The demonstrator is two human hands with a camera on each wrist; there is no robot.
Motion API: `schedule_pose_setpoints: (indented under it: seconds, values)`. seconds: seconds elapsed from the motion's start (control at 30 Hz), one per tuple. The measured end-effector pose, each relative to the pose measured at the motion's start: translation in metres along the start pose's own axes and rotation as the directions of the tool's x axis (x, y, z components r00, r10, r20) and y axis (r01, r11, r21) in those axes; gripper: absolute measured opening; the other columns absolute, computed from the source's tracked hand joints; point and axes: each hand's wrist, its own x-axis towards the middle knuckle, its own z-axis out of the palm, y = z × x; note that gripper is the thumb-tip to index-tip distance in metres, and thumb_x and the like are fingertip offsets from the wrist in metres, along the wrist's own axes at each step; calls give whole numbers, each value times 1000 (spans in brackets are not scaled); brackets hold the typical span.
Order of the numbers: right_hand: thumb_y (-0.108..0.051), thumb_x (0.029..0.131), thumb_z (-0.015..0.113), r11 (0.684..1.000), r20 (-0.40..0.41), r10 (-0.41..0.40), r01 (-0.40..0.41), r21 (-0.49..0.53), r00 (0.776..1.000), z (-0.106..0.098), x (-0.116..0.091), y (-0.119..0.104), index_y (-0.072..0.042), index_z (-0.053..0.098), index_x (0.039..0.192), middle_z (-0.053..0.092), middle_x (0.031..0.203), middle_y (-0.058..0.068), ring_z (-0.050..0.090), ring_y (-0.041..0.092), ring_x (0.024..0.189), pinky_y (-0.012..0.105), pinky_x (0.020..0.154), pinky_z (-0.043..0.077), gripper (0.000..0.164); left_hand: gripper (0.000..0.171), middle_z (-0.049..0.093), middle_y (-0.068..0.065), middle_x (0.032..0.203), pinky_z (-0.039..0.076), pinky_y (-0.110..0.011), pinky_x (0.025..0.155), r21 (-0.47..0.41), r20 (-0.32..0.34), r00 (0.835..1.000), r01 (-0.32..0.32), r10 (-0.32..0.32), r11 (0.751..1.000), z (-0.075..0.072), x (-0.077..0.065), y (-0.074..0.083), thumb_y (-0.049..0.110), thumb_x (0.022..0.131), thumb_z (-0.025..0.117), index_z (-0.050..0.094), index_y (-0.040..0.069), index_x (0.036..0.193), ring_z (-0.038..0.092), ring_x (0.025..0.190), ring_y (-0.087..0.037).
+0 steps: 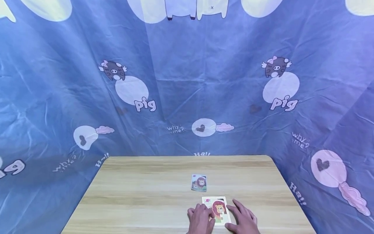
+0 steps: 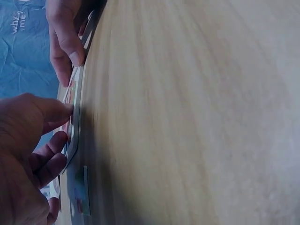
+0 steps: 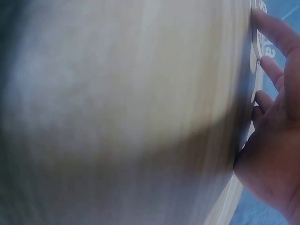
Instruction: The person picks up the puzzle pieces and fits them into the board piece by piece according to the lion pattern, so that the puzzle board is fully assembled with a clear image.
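Note:
A jigsaw puzzle board (image 1: 217, 199) with a lion picture and a pale frame lies near the table's front edge. Pale bare patches show at its lower right and left side. My left hand (image 1: 201, 218) has bent fingers over its left part, thumb and index fingertips close together at its surface in the left wrist view; I cannot tell whether they pinch a piece. With fingers spread, my right hand (image 1: 243, 218) touches the board's right edge and lower right corner. Beyond the board lies a matching lion picture card (image 1: 199, 183).
The wooden table (image 1: 140, 191) has rounded far corners. Blue printed cloth (image 1: 181, 97) hangs behind it and along both sides.

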Motion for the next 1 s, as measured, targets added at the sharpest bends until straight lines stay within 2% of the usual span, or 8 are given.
schedule_pose_setpoints:
  seconds: [0.17,0.3,0.43,0.57,0.7,0.83,1.0]
  values:
    - [-52,63,80,1000,-33,-9,9,-7,999,1,0,-4,-23,62,125,44,147,13,41,41,131,60,99,20,70,14,51,16,77,24,-36,72,-15,-9,1000,-22,22,1000,-3,0,-3,28,69,73,73,34,81,40,74,-6]
    - [-50,63,80,1000,-36,-11,11,-12,999,2,1,-5,-23,62,125,44,147,13,40,37,134,58,100,19,70,19,53,15,80,23,-35,73,-19,9,999,-43,43,999,-6,0,-5,28,70,73,74,34,88,41,75,-6]
    - [-50,63,80,1000,-38,-6,5,-21,999,2,1,-5,-25,62,126,43,148,12,39,35,135,59,100,20,70,22,54,15,84,23,-33,72,-26,83,996,-44,46,999,-10,0,-8,27,71,72,73,35,92,42,78,-5]
    - [-50,63,80,1000,-33,-2,1,-26,999,2,2,-7,-26,61,126,42,149,12,38,36,136,61,100,20,70,25,52,17,88,23,-32,71,-52,171,984,-43,52,998,-16,-1,-13,29,73,71,71,35,97,41,81,-5]
    - [-51,64,79,1000,-9,10,-10,-26,1000,2,1,-7,-26,60,127,40,150,12,37,36,137,61,101,19,71,27,52,20,90,28,-29,71,-76,213,974,-65,80,995,-21,-7,-22,32,72,71,69,35,99,42,83,-3]
    - [-52,64,79,999,11,24,-24,-27,1000,0,1,-6,-25,60,127,39,151,12,36,36,138,60,101,19,71,31,53,20,93,35,-28,73,-84,217,970,-90,106,992,-24,-12,-29,37,70,73,68,34,101,45,86,-2]
    - [-51,66,78,999,29,30,-30,-22,999,-2,3,-6,-25,60,127,38,152,12,33,35,139,61,101,17,69,37,55,20,98,38,-31,78,-82,212,973,-74,90,994,-30,-16,-35,41,68,75,68,34,104,49,92,-5]
